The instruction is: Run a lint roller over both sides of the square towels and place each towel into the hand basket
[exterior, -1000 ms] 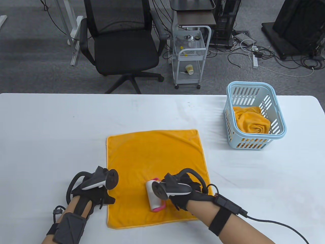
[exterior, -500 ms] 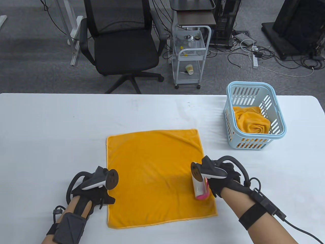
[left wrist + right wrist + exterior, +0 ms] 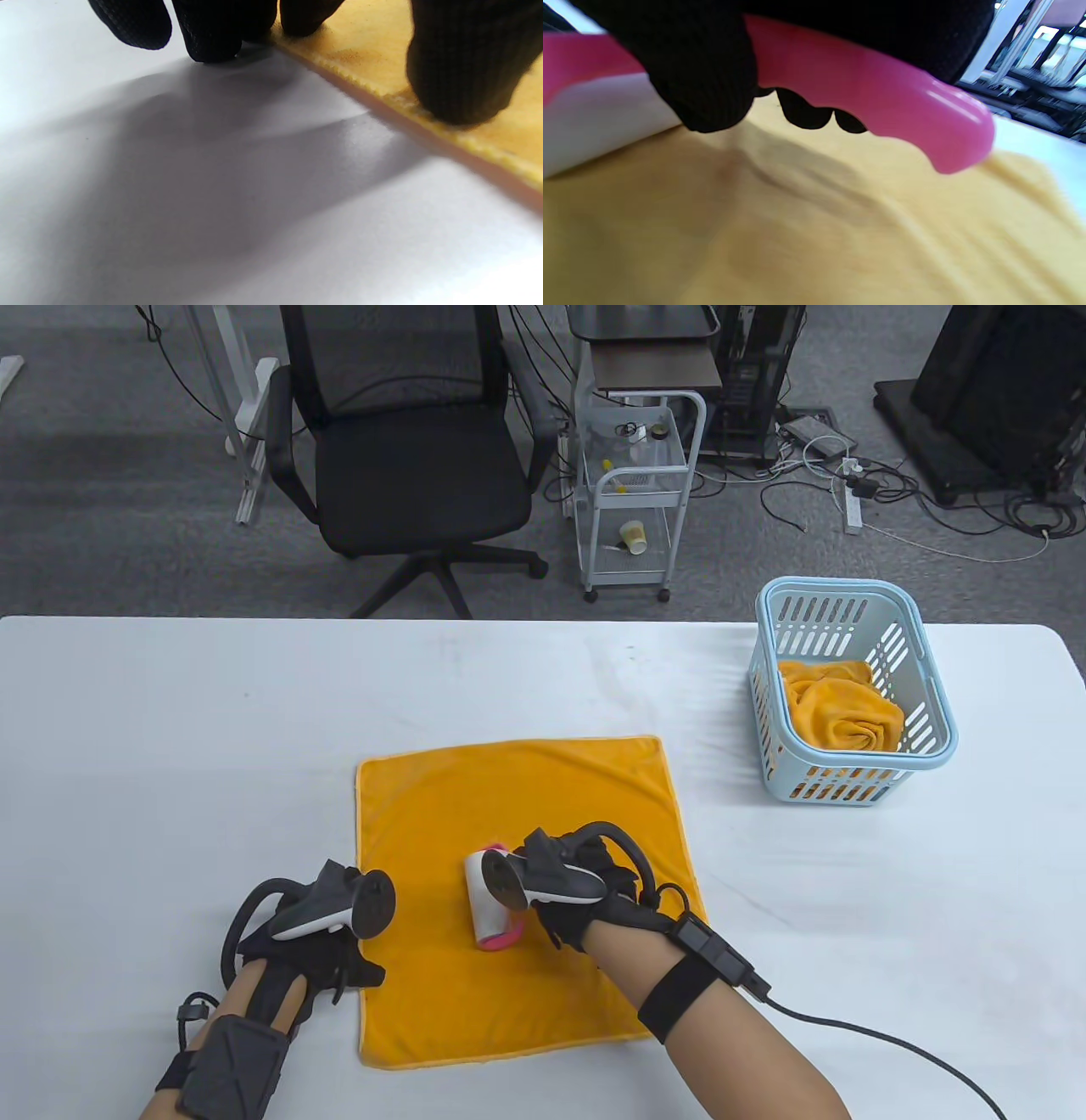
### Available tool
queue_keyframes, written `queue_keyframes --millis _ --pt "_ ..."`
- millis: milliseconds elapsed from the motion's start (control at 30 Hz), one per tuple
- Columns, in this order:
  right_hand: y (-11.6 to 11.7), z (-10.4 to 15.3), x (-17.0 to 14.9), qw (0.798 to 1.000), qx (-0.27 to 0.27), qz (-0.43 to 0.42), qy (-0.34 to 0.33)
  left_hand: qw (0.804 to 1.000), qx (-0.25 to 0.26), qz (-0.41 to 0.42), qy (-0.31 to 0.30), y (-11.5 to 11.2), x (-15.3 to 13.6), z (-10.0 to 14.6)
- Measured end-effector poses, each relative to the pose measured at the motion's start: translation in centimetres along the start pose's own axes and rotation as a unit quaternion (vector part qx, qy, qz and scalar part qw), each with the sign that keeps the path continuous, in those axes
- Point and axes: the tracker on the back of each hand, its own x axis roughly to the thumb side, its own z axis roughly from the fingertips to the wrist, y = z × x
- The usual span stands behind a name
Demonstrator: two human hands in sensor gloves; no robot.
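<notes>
Right hand (image 3: pixel 585 908) grips pink-handled lint roller (image 3: pixel 490 909) on flat orange towel (image 3: pixel 509 806); left hand (image 3: pixel 310 954) presses its edge

towels: 2 (image 3: pixel 517 823) (image 3: pixel 840 712) | lint roller: 1 (image 3: pixel 490 912) | basket: 1 (image 3: pixel 933 704) | hands: 2 (image 3: pixel 305 950) (image 3: pixel 585 899)

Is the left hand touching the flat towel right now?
Touching. In the left wrist view, one gloved finger presses down on the towel just inside its edge; other fingertips rest on the table beside it.
</notes>
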Motion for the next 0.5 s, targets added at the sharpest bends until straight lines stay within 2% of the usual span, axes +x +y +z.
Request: queue_keyframes --millis 133,233,300,400,500 --pt "1.0 1.5 -5.9 0.993 0.066 0.067 0.076 1.0 0.0 -0.001 0.0 0.0 0.0 0.0" --pt "1.9 2.4 -9.5 0.981 0.104 0.105 0.122 1.0 0.0 -0.002 0.0 0.0 0.0 0.0" --pt "2.2 2.6 -10.7 0.972 0.134 0.137 0.138 1.0 0.0 -0.002 0.0 0.0 0.0 0.0" --pt "1.3 2.2 -11.5 0.974 0.122 0.121 0.15 1.0 0.0 -0.003 0.0 0.0 0.0 0.0" --pt "-0.3 0.4 -9.6 0.989 0.075 0.01 0.125 1.0 0.0 -0.002 -0.001 0.0 0.0 0.0"
